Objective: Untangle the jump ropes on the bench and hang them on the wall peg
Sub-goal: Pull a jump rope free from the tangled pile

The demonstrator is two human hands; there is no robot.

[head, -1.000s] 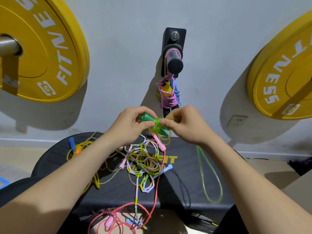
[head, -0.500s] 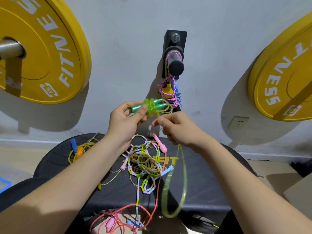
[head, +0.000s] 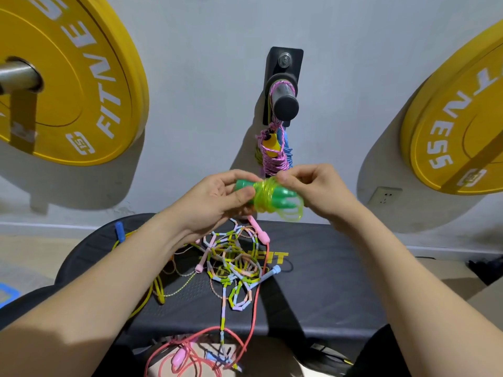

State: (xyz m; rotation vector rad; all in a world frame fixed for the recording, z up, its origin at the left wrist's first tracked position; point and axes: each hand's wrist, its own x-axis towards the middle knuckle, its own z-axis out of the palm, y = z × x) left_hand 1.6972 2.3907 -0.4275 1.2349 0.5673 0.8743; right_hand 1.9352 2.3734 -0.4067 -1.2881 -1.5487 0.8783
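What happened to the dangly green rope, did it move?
Yes. The green rope went up: it hung down across the bench, now it's wound round the green handles above the bench's far edge.

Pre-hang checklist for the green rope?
1. Green rope free of pile: ok.
2. Its wraps tight: ok; end tucked: cannot tell.
3. Left hand grips it: ok.
4. Right hand pinches a wrap: ok.
5. Peg tip bare: ok; pink rope hangs from its base.
6. Loop to hang by: cannot tell.
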